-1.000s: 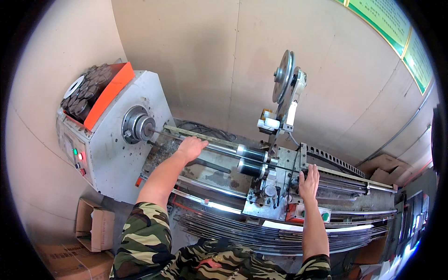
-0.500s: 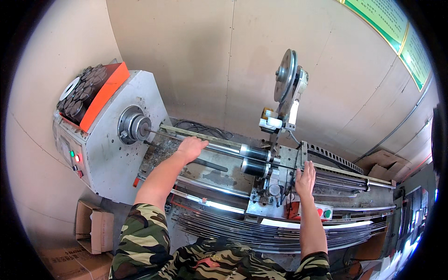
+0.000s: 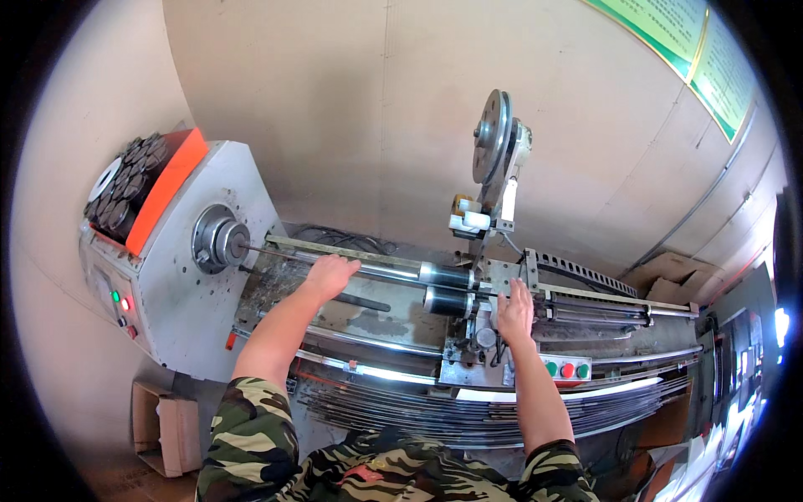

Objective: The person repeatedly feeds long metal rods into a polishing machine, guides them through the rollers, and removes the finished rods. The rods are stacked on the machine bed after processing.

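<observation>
My left hand (image 3: 329, 275) lies palm down over a long thin steel rod (image 3: 276, 253) that runs from the round chuck (image 3: 219, 239) of a grey winding machine (image 3: 180, 276). My right hand (image 3: 514, 311) rests flat with fingers together on the sliding metal carriage (image 3: 477, 339), beside two dark cylinders (image 3: 447, 289) on the shafts. An upright arm with a grooved wheel (image 3: 492, 138) stands on the carriage. Both forearms are bare below camouflage sleeves.
An orange-edged tray of dark round parts (image 3: 134, 188) sits on top of the machine. Red and green buttons (image 3: 565, 370) are on the carriage front, and lamps (image 3: 120, 301) on the machine's left side. Long metal strips (image 3: 435, 410) lie bundled below. A cardboard box (image 3: 171, 427) stands on the floor.
The view has shifted, so the machine sits further right and lower in the picture. Both hands stay on the rod and the carriage as before.
</observation>
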A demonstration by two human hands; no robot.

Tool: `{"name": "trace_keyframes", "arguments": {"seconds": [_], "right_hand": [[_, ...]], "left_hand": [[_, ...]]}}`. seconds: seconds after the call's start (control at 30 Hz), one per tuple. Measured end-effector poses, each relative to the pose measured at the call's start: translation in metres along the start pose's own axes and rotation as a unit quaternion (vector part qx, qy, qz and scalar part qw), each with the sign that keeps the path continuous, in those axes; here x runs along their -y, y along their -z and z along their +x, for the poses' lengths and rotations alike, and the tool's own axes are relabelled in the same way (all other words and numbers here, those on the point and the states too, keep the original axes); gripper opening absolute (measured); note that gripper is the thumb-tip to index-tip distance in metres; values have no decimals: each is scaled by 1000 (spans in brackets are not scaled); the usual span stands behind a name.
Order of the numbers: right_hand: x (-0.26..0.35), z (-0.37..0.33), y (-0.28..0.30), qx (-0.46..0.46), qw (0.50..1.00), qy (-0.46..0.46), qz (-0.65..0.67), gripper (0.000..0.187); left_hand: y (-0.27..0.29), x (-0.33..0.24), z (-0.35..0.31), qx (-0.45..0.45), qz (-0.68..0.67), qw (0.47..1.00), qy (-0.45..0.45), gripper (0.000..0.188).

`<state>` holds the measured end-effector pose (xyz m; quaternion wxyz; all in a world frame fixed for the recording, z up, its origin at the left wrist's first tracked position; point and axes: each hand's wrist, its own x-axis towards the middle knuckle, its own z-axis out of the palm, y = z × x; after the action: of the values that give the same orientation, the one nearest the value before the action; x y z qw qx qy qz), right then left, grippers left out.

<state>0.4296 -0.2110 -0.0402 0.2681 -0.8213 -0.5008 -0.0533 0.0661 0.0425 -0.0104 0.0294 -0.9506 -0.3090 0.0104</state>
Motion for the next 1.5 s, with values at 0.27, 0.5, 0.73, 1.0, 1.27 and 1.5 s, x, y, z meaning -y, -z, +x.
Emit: {"name": "trace_keyframes", "arguments": {"seconds": [0.27,0.5,0.73,1.0,1.27,1.5], "right_hand": [[30,8,-9,8,1000,4,29,43],[31,5,-12,-3,1000,-11,3,40],[28,8,-7,10,999,-33,-25,39],[41,25,-6,-5,999,-7,-40,37],[25,11,-6,25,999,-14,-47,38],[22,3,-1,19,1000,-10,3,39]], "left_hand": [[-7,0,4,-5,-12,1000,-1,20],[-8,-3,10,-19,-13,999,-24,18],[-6,-9,11,-25,-31,998,-40,20],[-10,-6,21,-36,-41,998,-35,21],[-15,-42,24,-12,-19,999,-35,21],[-4,-74,35,30,3,999,-19,26]]}}
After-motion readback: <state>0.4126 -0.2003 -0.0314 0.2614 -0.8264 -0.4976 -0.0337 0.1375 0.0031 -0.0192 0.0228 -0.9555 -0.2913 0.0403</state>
